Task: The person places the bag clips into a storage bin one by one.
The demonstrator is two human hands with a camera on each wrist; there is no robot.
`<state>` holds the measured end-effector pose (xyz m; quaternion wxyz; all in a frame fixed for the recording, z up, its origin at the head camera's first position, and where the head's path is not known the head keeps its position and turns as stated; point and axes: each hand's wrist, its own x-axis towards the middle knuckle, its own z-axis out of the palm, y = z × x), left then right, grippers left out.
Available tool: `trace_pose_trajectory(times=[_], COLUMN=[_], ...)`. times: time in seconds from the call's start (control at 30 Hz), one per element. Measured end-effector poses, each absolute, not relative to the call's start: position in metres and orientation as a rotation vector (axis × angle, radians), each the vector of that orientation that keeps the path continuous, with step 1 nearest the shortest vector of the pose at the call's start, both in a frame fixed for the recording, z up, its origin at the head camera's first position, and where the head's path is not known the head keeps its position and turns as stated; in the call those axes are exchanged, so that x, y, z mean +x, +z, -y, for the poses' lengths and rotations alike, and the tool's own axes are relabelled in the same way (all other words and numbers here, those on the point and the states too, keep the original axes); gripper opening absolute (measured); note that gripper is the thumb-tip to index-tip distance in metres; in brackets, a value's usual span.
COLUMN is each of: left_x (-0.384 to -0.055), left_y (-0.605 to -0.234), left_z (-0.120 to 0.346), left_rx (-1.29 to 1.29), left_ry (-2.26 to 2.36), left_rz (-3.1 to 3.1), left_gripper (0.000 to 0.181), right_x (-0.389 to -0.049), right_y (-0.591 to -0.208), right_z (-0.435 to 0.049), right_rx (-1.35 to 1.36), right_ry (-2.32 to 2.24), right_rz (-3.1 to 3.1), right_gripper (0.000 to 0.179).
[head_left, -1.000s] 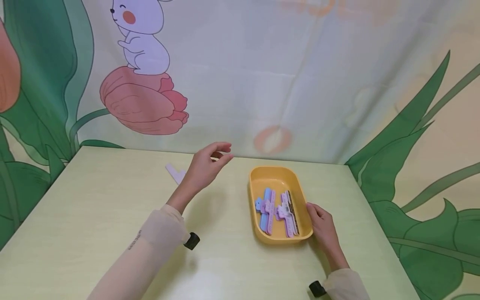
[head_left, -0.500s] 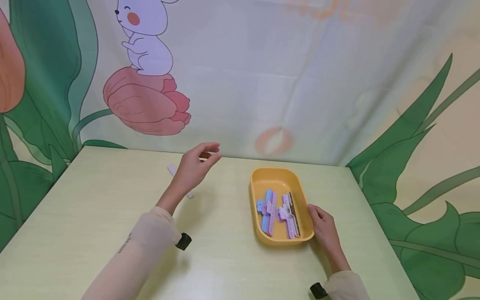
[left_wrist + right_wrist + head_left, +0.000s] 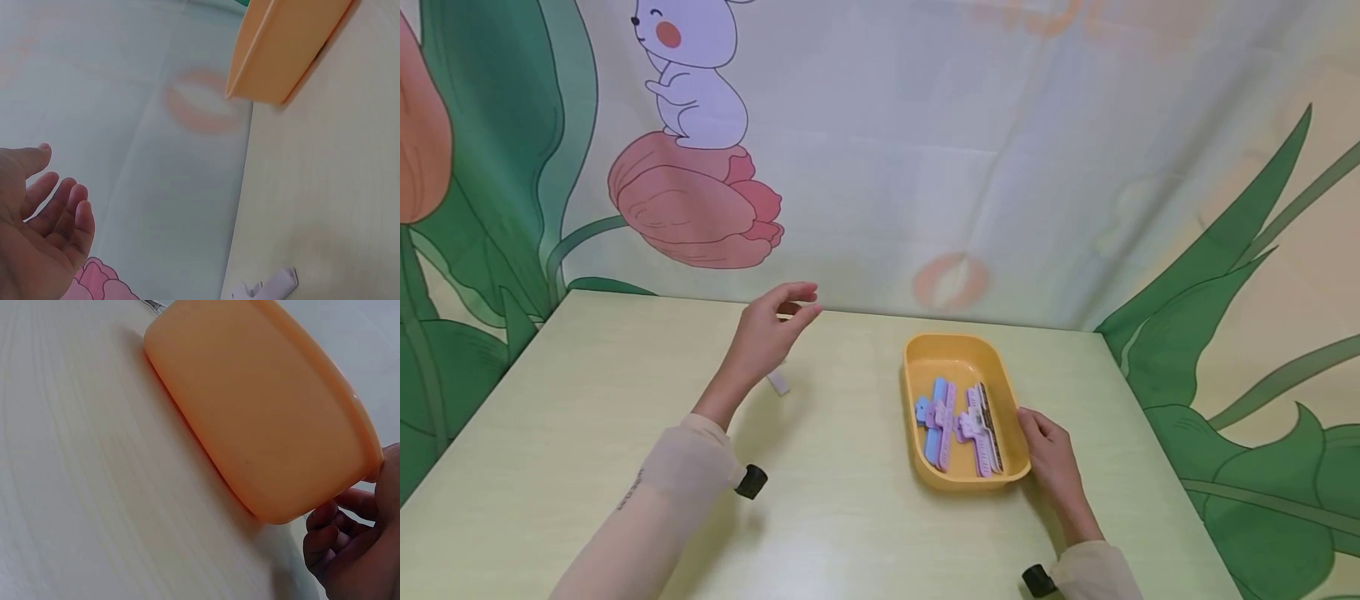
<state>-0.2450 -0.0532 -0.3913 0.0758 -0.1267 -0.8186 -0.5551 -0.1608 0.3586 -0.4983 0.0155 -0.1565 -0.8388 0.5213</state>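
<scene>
My left hand (image 3: 767, 333) hovers over the back of the table, fingers loosely bent, with nothing in it. Beneath it lies a lilac piece (image 3: 778, 383), mostly hidden by the hand; the left wrist view shows its notched end (image 3: 275, 287), like the clips in the tray. On the right, my right hand (image 3: 1051, 450) grips the near right side of a yellow plastic tray (image 3: 955, 360), thumb at the rim and fingers curled against the outer wall. Inside the tray are long ruler-like clips: a blue one (image 3: 939, 390), a purple one (image 3: 947, 433) and lilac ones (image 3: 982, 450).
The pale wooden table (image 3: 842, 517) reaches back to a printed curtain (image 3: 880, 167) with a rabbit and tulips. Large green printed leaves (image 3: 1255, 467) stand along the right side. A small black device (image 3: 751, 482) sits on the left wrist.
My left hand has drifted left, away from the tray, and now covers most of the lilac piece. The right hand keeps its grip on the tray.
</scene>
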Motion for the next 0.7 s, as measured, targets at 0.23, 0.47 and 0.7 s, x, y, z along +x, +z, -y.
trace_pose_trajectory(times=[0.23, 0.47, 0.7], left_x=[-0.246, -0.246, -0.246], left_y=[-0.394, -0.396, -0.397], left_z=[0.062, 0.074, 0.085], left_rx=[-0.357, -0.321, -0.289], left_ry=[-1.658, -1.640, -1.622], left_rz=[2.467, 2.464, 2.472], left_gripper=[0.043, 0.043, 0.044], right_x=[-0.161, -0.161, -0.161], right_y=[-0.498, -0.499, -0.498], right_z=[-0.359, -0.359, -0.358], right_rx=[-0.493, -0.479, -0.482], right_ry=[1.620, 1.626, 1.613], right_rz=[2.612, 2.607, 2.615], right_gripper=[0.059, 0.057, 0.058])
